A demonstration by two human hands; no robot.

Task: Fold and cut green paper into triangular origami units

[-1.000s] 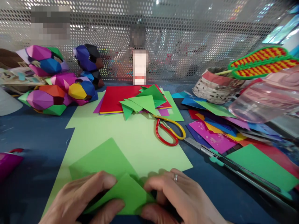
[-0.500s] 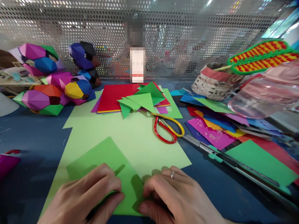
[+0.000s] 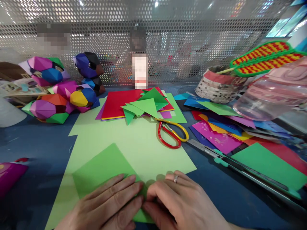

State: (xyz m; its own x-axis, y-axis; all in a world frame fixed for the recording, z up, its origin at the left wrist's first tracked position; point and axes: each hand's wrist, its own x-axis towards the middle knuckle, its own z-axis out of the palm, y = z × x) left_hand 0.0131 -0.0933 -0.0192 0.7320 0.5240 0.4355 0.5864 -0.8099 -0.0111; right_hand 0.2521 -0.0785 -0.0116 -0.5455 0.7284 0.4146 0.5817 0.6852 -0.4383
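Note:
A square of green paper (image 3: 103, 172) lies on pale green sheets in front of me. My left hand (image 3: 110, 203) rests flat on it, fingers stretched out toward the right. Bent fingers and thumb of my right hand (image 3: 172, 199), which wears a ring, pinch the paper's right edge; their tips are partly hidden. Both hands nearly touch at that edge. Beyond them, on the pale green sheet (image 3: 141, 150), lie scissors with one red and one yellow handle (image 3: 169, 135). Several cut green paper triangles (image 3: 144, 107) are heaped at the far end.
To the right lie an extended utility knife (image 3: 220, 158), several coloured papers (image 3: 216, 134), a pink clear bottle (image 3: 268, 92) and a woven basket (image 3: 213, 84). Folded paper balls (image 3: 50, 107) stand at the left, near a purple object (image 3: 11, 175). A perforated metal screen (image 3: 110, 38) borders the back.
My left hand has moved right and flattened onto the green paper, its fingers now reaching near my right hand. The right hand stays at the edge. The view has shifted slightly.

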